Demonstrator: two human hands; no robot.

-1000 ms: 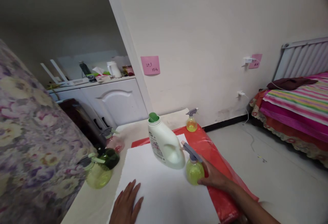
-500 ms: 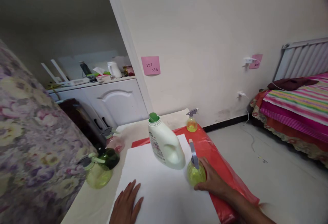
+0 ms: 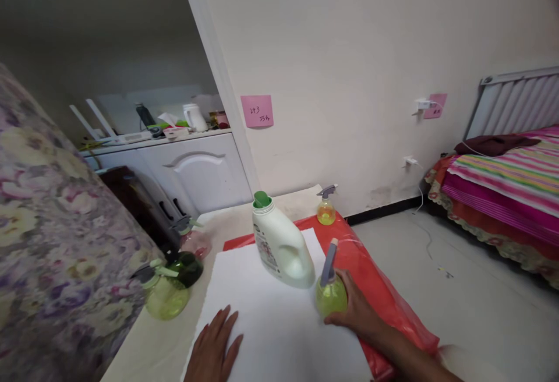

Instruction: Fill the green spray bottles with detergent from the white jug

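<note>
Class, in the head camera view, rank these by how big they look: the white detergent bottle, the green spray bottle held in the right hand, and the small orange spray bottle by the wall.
1. White detergent bottle
2. Green spray bottle, gripped by the right hand
3. Orange spray bottle

The orange spray bottle stands farther from the camera, so its true size against the green one is unsure.

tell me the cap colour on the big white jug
Green, clear in the head view: the white plastic detergent jug carries a green cap.

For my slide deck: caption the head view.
Right hand grasps a yellow-green spray bottle beside a white detergent jug; left hand flat on white sheet.
</note>
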